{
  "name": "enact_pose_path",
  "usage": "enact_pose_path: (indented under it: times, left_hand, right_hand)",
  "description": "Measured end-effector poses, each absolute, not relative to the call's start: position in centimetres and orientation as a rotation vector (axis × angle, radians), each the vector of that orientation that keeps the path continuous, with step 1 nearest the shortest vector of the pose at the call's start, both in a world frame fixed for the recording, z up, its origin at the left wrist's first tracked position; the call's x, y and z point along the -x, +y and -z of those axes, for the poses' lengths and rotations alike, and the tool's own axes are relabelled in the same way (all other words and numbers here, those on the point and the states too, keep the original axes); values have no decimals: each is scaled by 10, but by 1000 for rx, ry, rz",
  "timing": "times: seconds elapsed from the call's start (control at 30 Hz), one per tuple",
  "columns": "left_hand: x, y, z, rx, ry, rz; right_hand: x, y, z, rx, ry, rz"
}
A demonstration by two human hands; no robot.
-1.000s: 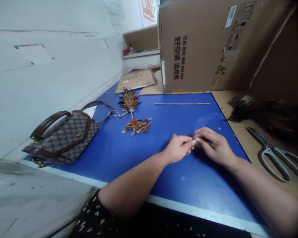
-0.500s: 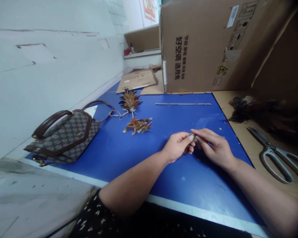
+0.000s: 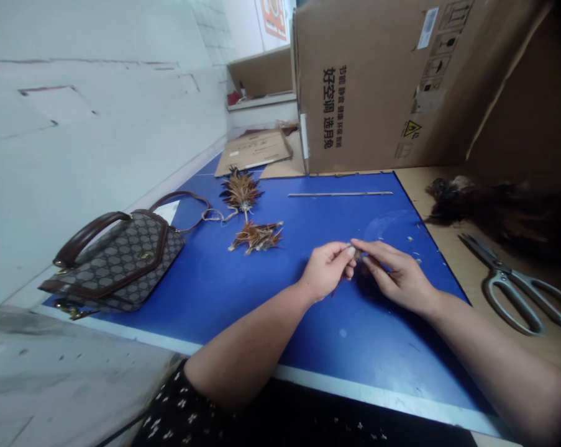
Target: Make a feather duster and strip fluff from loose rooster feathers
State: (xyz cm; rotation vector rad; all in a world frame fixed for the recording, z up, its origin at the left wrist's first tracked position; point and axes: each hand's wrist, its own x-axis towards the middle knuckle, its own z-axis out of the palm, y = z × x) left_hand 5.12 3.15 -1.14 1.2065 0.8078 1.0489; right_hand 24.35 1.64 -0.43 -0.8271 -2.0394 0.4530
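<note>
My left hand (image 3: 325, 270) is closed around a small feather (image 3: 358, 253), mostly hidden by the fingers. A greyish fluffy end shows past the thumb, and a thin brown tip pokes out below the palm. My right hand (image 3: 399, 273) meets it from the right, index finger and thumb closed about the fluffy end. Left of the hands, a small pile of brown feathers (image 3: 256, 237) lies on the blue table surface (image 3: 243, 304). Just behind it lies a feather duster head (image 3: 241, 189) of brown and black feathers, bound on a pale stick.
A thin stick (image 3: 340, 194) lies behind the hands. Scissors (image 3: 508, 276) and a dark feather heap (image 3: 485, 208) are on the right. A patterned handbag (image 3: 122, 261) stands left. At the back rise a large cardboard box (image 3: 368, 87) and flat cardboard (image 3: 255, 151).
The view has shifted slightly. Both hands stay together at the feather; the right fingertips have slid closer to the left thumb, and less of the feather shows.
</note>
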Motion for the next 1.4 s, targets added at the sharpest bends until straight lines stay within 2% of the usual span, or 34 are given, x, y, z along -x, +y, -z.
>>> enact_pose_path:
  times: [0.23, 0.43, 0.53, 0.6, 0.8, 0.9, 1.0, 1.13, 1.27, 1.4]
  left_hand:
    - [-31, 60, 1, -1040, 852, -1479]
    - [-13, 79, -9, -922, 841, -1724]
    - [-11, 80, -9, -921, 825, -1746]
    - [-12, 79, -8, -924, 827, -1739]
    - [-16, 78, 2, -963, 868, -1703]
    - [-17, 79, 7, -984, 895, -1670]
    - [-18, 79, 12, -1000, 918, -1625]
    - [-21, 78, 17, -1008, 939, -1586]
    - [-24, 76, 19, -1013, 948, -1569]
    - [-24, 75, 19, -1007, 954, -1575]
  right_hand:
    - [-234, -2, -1, 946, -2068, -368]
    - [-221, -89, -16, 606, -2741, -722]
    - [-223, -106, -16, 388, -2850, -885]
    - [-230, -91, -11, 393, -2850, -860]
    - [-251, 2, 9, 817, -2879, -417]
    - [-254, 14, 4, 997, -2855, -205]
    - [-267, -14, -7, 1198, -2748, 46]
    - [-315, -82, -4, 1694, -2421, 299]
    - [-358, -143, 22, 1950, -2291, 318]
    - [-346, -158, 37, 2004, -2354, 244]
